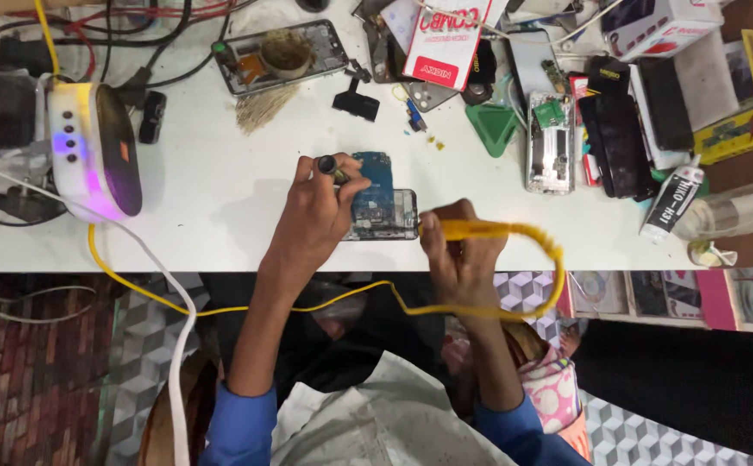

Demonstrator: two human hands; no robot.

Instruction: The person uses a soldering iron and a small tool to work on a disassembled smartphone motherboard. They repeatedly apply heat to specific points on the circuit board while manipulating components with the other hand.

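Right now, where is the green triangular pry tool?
In the head view, the green triangular pry tool lies on the white table, upper right of the hands, beside an opened phone.

Bare tabletop [213, 185] is found left of the circuit board [375, 197], bounded by the white lamp unit [92, 148]. Passage to the right is narrowed by the opened phone [550, 142], the green pick [492, 126] and the looped yellow cable [532, 259].

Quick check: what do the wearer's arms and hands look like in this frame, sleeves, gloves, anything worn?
Both arms bare from hand to elbow, with blue sleeves pushed up to about the elbows. Left hand and right hand ungloved; no rings, watch or wristbands visible. No markings on the sleeves that I can make out.
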